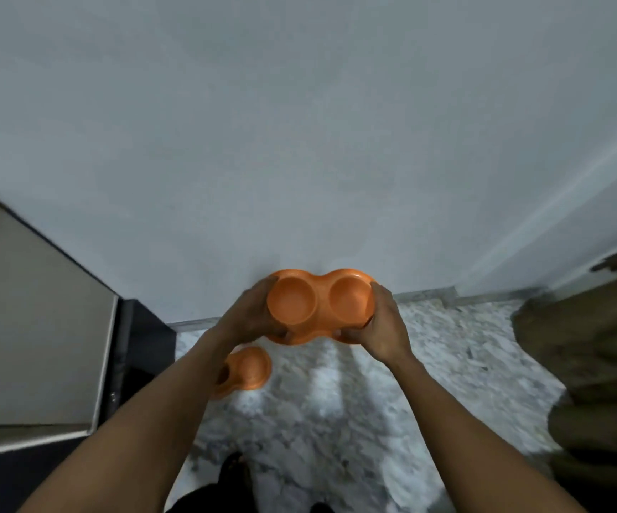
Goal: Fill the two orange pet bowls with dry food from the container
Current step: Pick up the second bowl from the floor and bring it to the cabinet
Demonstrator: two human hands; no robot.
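An orange double pet bowl (320,303) is held up in the air in front of the wall, both of its round wells showing no food. My left hand (251,316) grips its left end and my right hand (384,327) grips its right end, fingers curled round the rim. A second orange double bowl (249,368) lies on the marbled floor below, partly hidden behind my left forearm. No food container is in view.
A beige-topped cabinet (29,327) with a dark side stands at the left. Brown fabric, perhaps a curtain (595,364), hangs at the right. A pale wall (299,142) is straight ahead, grey-white marbled floor (336,401) below, and my dark shoes (233,475) at the bottom.
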